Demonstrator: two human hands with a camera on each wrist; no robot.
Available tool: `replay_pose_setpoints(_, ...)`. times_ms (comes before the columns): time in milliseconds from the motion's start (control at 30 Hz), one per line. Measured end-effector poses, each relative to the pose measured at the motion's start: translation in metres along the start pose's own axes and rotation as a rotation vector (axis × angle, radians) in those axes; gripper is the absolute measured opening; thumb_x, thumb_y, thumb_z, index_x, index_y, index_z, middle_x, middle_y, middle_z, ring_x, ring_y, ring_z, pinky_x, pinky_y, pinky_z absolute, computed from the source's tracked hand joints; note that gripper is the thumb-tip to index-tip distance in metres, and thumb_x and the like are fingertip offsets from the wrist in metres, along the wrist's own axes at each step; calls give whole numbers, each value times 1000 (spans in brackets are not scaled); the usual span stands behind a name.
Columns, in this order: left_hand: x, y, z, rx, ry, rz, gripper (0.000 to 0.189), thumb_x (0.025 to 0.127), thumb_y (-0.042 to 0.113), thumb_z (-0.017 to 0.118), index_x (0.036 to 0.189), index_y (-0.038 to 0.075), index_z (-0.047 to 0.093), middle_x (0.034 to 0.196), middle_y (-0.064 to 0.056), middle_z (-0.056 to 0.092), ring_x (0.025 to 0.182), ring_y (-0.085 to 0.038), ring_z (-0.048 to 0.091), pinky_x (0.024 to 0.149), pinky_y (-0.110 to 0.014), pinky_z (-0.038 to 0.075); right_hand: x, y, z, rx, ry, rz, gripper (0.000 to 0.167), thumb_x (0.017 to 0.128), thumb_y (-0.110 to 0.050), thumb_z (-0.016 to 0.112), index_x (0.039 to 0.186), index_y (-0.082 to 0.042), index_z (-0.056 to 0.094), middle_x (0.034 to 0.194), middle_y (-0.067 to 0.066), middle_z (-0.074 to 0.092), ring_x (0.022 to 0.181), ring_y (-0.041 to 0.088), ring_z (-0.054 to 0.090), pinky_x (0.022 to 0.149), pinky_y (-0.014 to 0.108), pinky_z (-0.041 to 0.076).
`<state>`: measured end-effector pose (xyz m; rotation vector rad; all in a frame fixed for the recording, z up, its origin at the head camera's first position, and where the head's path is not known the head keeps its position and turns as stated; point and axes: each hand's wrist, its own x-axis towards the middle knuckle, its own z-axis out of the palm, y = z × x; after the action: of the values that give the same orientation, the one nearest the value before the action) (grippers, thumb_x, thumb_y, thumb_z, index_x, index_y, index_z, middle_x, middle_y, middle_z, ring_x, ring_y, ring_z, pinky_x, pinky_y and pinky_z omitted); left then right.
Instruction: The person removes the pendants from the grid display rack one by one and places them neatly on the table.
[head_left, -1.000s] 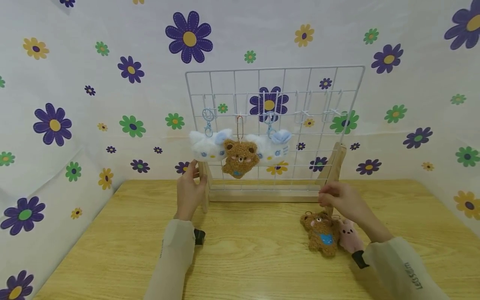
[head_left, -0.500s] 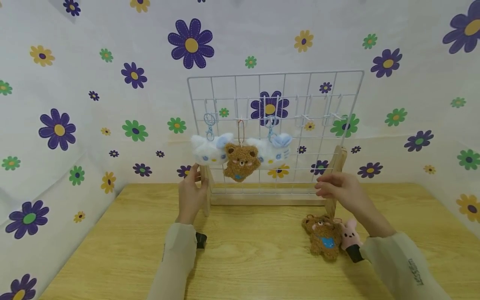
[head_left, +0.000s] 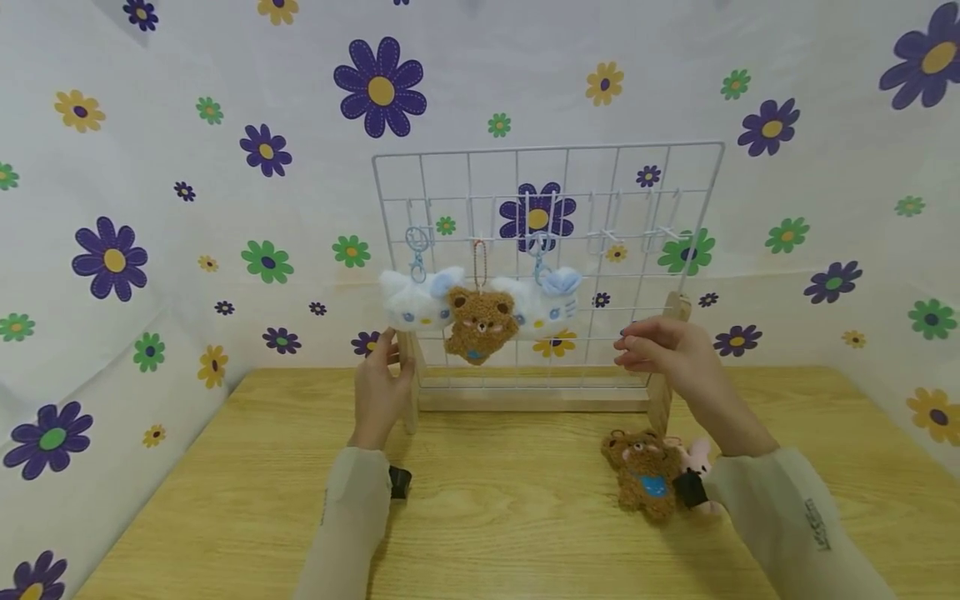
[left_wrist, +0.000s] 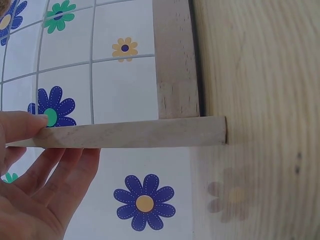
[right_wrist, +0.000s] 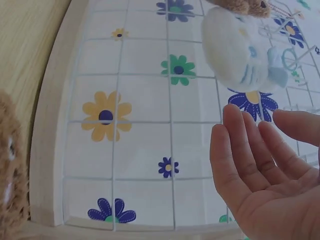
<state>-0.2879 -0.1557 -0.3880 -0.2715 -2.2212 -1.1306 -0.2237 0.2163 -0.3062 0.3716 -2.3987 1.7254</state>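
I have the left hand (head_left: 381, 387) gripping the left wooden leg (left_wrist: 135, 133) of the grid rack (head_left: 534, 401), mid-frame; at centre right, my right hand (head_left: 671, 350) holds nothing, fingers loosely curved, a brown bear (head_left: 645, 479) lower in view.

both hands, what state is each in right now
Left hand: holding the flat pale wooden upright of the white wire rack.
Right hand: open, holding nothing.
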Motion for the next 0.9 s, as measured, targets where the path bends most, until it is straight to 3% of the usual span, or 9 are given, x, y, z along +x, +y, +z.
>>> replay_pose_setpoints(167,1,1,-1,-4,-12,-11,47,92,-5,67,137,-7,53,115,-31,68,98,-44,69,87,-57,55,4,-9,4,63,18,-59,20,104,-6,56,115,10,62,100,-3,71,86,9,72,80,23,58)
replay_pose_setpoints(400,0,2,-2,-23,-6,-16,47,92,-7,66,137,-7,53,115,-31,68,98,-44,69,86,-56,56,10,-20,10,134,23,-89,12,104,-10,58,110,-2,66,99,-4,72,85,12,72,81,25,58)
replay_pose_setpoints(633,-1,1,0,-34,-7,-11,47,92,-6,65,137,-7,54,114,-32,68,98,-44,69,84,-57,57,14,-28,13,98,35,-82,27,105,-13,57,119,10,59,100,-7,71,85,11,72,81,23,57)
replay_pose_setpoints(900,-1,0,-1,4,8,2,47,92,-6,67,137,-8,53,113,-31,68,97,-44,70,86,-56,56,21,-36,20,120,23,-101,28,105,-15,57,122,6,60,105,-5,71,88,13,72,83,24,57)
